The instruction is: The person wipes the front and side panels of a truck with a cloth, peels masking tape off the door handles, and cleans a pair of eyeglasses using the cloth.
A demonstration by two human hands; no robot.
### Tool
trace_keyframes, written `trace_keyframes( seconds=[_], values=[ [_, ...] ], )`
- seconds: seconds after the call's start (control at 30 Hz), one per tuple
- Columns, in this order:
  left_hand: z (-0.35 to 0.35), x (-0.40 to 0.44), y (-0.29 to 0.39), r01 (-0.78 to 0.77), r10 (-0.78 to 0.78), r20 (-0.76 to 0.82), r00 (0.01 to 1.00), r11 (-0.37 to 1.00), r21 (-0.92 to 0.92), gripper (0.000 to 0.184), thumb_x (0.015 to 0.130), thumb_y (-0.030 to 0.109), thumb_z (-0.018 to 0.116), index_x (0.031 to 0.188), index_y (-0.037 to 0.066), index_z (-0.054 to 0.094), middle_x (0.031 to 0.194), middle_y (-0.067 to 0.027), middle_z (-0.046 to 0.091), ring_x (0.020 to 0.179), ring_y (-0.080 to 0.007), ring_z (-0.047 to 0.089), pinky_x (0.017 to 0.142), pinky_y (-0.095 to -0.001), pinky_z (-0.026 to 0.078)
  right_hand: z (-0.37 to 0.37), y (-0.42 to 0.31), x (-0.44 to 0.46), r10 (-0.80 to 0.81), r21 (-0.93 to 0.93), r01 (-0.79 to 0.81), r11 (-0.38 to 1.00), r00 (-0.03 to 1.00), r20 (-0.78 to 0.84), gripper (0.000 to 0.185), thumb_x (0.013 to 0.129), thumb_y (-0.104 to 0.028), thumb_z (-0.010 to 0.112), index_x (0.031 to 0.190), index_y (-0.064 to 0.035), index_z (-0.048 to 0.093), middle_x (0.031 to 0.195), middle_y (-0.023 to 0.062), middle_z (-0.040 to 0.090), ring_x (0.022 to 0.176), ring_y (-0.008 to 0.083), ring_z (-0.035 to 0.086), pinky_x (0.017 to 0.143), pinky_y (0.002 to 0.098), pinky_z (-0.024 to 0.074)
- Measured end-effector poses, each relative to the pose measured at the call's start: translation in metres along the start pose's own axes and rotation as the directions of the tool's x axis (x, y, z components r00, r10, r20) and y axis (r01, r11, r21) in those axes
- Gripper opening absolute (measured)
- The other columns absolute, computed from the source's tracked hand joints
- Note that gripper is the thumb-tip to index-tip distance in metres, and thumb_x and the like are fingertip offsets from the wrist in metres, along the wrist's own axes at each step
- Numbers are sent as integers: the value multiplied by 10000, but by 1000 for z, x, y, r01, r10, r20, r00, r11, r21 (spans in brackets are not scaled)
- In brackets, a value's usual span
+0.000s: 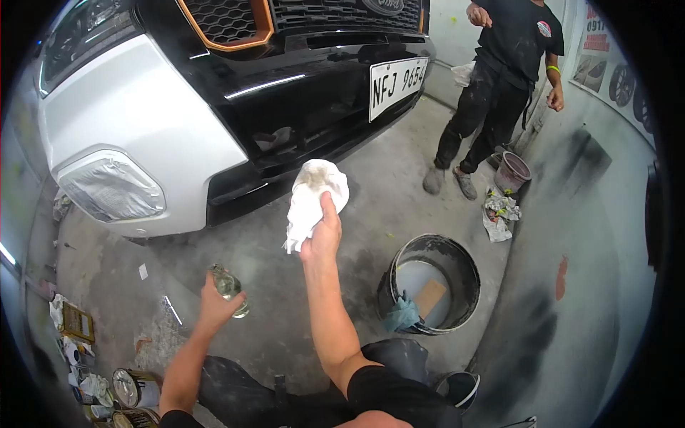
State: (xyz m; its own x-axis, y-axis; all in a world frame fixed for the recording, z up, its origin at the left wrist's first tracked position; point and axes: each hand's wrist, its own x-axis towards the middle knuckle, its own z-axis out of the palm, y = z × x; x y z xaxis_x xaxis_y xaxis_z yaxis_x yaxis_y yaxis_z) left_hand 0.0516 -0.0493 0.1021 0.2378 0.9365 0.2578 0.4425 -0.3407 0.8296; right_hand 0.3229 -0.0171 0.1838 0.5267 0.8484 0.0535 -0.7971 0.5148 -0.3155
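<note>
White cloth (314, 189) in right grip (324, 237)

Floored in dusty grey concrete (107, 264). Bounded along the concrete's right edge by a pale wall (599, 299), smeared with black patches (581, 158) and a reddish mark (562, 278), hung near the far corner with a wheel poster (605, 65). Closed at the far edge by a whitish wall (449, 43). Lit at left by a white strip (7, 254).
</note>
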Motion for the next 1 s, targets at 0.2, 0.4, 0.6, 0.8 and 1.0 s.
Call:
trace_keyframes(
  seconds=[0.2,0.4,0.6,0.8,1.0],
  values=[
    [5,-5,53,-77,78,51,996,997,-13,597,703,155,865,1192,28,546,990,-113,698,897,-212,694,831,-364,550,27,-14,-18,75,-12,-75,997,996,46,434,1051,-302,576,1334,27,570,1096,171,732,891,277,744,730,392,621],
    [10,3,146,-84,120,211,970,982,-170,626,685,93,852,1220,45,531,1061,-83,679,954,-166,667,863,-333,538,-2,-15,10,-69,-34,66,997,993,-97,376,1049,-240,598,1296,44,595,1064,158,741,834,247,746,672,365,619],
    [40,36,206,-181,286,277,917,919,-350,608,702,77,842,1222,46,528,1065,-71,672,969,-147,655,881,-332,531,-37,-10,38,-105,-18,103,994,971,-217,373,1031,-219,624,1288,52,609,1079,147,734,887,251,742,741,372,618],
    [86,73,252,-384,483,215,849,843,-377,622,719,168,863,1234,12,550,1044,-92,677,963,-167,668,881,-342,536,-64,-7,46,-37,-1,39,999,934,-355,377,1035,-213,614,1298,57,599,1106,150,726,913,264,739,765,391,617],
    [117,96,278,-388,471,191,861,851,-354,617,723,249,859,1207,-3,572,1041,-110,687,945,-193,688,880,-352,543,-61,-24,50,-116,-64,102,993,943,-311,385,1043,-217,598,1313,58,588,1130,149,719,940,270,735,790,403,614]
  ],
)
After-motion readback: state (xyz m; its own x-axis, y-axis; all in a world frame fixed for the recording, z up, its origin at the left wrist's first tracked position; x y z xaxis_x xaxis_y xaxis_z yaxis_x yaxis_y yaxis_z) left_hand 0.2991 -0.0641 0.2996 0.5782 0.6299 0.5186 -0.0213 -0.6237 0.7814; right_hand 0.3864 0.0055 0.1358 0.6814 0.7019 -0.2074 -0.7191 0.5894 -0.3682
